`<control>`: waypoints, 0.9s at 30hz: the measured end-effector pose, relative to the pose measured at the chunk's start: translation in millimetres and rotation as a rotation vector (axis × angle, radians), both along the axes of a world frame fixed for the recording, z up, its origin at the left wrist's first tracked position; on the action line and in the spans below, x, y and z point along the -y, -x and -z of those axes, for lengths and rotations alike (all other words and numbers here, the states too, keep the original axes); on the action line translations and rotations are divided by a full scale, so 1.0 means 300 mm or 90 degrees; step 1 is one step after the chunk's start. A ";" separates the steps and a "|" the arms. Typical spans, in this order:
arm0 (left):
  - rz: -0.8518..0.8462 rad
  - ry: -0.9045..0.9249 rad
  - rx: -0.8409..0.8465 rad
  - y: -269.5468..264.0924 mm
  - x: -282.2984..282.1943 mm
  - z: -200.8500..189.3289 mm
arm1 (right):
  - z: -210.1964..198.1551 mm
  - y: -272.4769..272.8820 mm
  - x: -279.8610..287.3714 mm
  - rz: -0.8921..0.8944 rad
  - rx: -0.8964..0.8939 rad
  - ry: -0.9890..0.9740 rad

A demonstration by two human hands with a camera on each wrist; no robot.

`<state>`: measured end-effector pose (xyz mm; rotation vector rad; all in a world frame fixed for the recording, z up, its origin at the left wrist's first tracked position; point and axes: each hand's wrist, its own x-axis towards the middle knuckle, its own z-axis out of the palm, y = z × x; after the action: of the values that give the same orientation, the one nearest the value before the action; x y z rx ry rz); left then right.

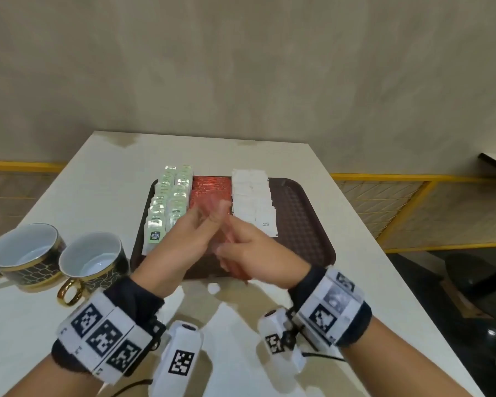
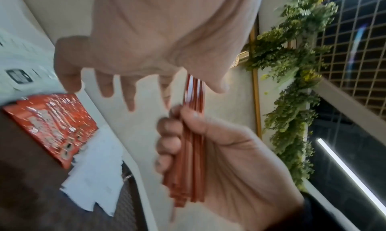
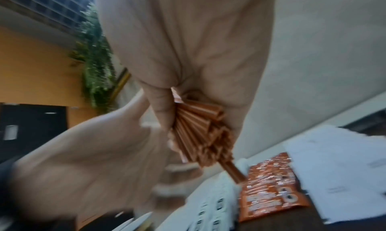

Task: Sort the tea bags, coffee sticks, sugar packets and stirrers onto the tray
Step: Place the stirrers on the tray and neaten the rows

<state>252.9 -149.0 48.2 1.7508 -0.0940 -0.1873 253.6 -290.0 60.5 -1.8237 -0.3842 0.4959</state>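
At the far left of the pale tabletop (image 1: pixel 103 179) stand two dark, gold-trimmed ceramic cups (image 1: pixel 23 253) with white insides, side by side. Next comes the dark brown textured plastic tray (image 1: pixel 304 224), whose left strip holds two rows of pale green paper tea bags (image 1: pixel 169 202). Beside them lies a block of shiny red foil coffee sticks (image 1: pixel 211 187), then a spread of small white paper sugar packets (image 1: pixel 252 196); the tray's right part is bare.

Over the tray's near edge the left hand (image 1: pixel 189 233) has its fingers spread and nearly straight, thumb against the top of a bundle of thin orange-red plastic stirrers (image 2: pixel 193 143). The right hand (image 1: pixel 249 250) has its fingers curled tightly round that bundle (the ends fan out unevenly in the right wrist view), holding it above the tray, clear of the sorted rows. Both wrists wear black bands with white marker blocks (image 1: pixel 103 336).
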 end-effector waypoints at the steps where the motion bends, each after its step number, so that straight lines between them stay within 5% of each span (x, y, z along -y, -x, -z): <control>1: -0.003 -0.010 -0.015 -0.020 -0.006 0.019 | 0.007 -0.040 0.035 0.037 -0.027 0.017; 7: 0.010 -0.103 -0.089 -0.048 -0.052 0.154 | 0.065 -0.433 0.332 0.286 -0.155 0.318; 15: 0.012 -0.219 -0.048 -0.089 -0.062 0.220 | 0.165 -0.638 0.385 0.255 -0.121 0.682; 27: 0.122 -0.336 -0.055 -0.114 -0.025 0.213 | 0.143 -0.616 0.359 0.195 -0.075 0.799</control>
<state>287.2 -141.4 -15.8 2.2555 -0.1596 -0.4596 438.4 -397.9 17.6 -2.9548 0.4138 0.6902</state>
